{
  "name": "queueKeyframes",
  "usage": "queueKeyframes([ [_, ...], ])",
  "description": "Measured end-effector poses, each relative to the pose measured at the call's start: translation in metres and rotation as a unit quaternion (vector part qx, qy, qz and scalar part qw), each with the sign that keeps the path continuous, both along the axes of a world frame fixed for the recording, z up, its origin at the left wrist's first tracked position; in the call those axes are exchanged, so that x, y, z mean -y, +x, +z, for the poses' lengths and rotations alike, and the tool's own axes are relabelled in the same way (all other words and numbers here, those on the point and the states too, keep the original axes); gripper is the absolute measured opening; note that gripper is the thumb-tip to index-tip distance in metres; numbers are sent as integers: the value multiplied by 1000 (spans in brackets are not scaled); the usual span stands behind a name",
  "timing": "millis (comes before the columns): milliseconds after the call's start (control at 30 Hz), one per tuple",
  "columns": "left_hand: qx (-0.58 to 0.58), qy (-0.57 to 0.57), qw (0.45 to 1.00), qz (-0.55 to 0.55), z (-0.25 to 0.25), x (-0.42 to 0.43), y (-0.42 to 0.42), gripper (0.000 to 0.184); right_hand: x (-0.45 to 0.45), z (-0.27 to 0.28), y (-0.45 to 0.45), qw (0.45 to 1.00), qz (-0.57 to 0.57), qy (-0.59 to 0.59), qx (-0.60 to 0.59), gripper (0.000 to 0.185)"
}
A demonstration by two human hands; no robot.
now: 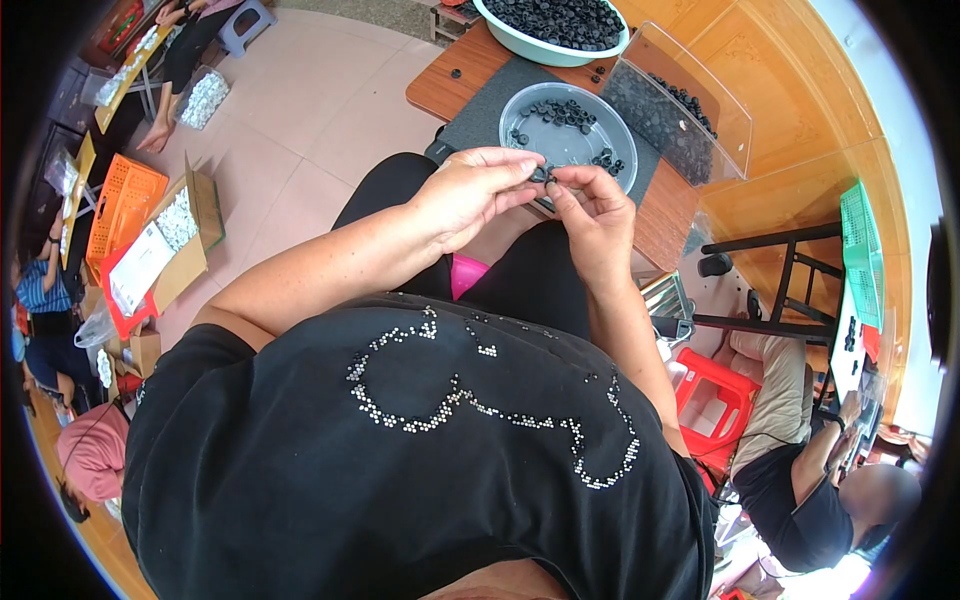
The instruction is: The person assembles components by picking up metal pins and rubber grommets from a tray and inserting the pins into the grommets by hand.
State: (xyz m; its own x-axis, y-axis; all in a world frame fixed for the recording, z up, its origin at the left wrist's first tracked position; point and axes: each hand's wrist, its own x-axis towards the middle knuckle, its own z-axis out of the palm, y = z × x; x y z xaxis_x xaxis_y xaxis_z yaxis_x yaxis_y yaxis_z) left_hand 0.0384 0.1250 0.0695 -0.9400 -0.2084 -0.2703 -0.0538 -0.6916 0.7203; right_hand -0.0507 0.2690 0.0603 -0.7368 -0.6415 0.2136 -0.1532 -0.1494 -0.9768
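Note:
My left hand (475, 190) and my right hand (600, 212) meet just in front of a clear round bowl (560, 152). Small black round parts (562, 112) lie scattered inside it, with a few more at its right side. The fingertips of my left hand pinch a small black part (538, 175). Close against it, my right thumb and forefinger are closed on another small black piece (551, 181). Fingers partly cover both, so I cannot tell whether they are joined.
A pale green basin (545, 55) heaped with black parts stands on the brown table (440, 85). A clear plastic bin (735, 120) is at right. A red stool (735, 405) and a seated person (800, 500) are lower right. Cartons (210, 205) and other people are left.

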Motion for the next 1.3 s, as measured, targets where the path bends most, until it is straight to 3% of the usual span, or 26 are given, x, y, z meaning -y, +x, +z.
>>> queueKeyframes([
  [333, 1, -71, 997, 16, 2, -3, -1, 29, 3, -5, 0, 984, -83, 20, -156, 14],
  [733, 1, -136, 991, 5, 14, -8, 4, 28, 5, 1, 7, 978, -106, 23, -177, 16],
  [833, -15, -125, 990, 60, 11, -13, 0, 28, 4, 0, 7, 978, -105, 17, -180, 16],
  [1033, -25, -163, 986, 1, 19, -8, 6, 31, 5, 7, 10, 953, -120, -2, -278, 17],
  [1300, -46, -210, 977, 7, 24, -11, 8, 29, 3, 9, 11, 950, -132, -9, -283, 16],
])
